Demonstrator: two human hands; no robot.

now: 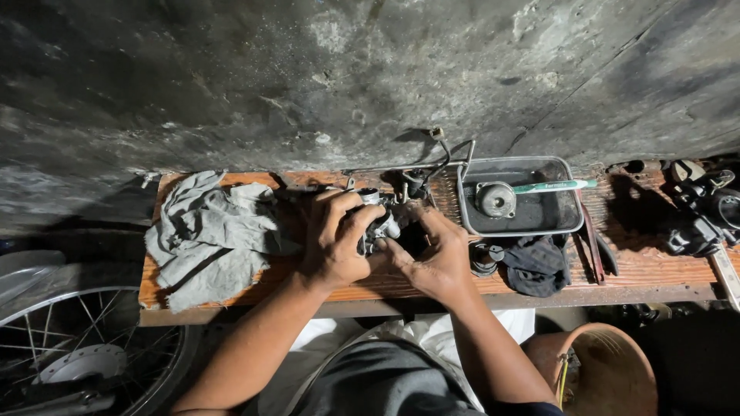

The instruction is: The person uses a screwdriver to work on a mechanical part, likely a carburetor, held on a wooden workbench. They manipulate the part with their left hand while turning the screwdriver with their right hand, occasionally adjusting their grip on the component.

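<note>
Left hand and right hand both grip a metal carburetor; the tray beside them holds a round part and toothbrush.

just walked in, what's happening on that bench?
A person works a small metal engine part over a wooden bench. The left hand grips it from above; the right hand supports it from the side. A grey rag lies to the left, a metal tray holding a round part and a toothbrush to the right.

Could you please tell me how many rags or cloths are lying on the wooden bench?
2: a large grey rag at the bench's left end, and a small dark cloth right of the hands, below the metal tray. Others may be hidden.
</note>
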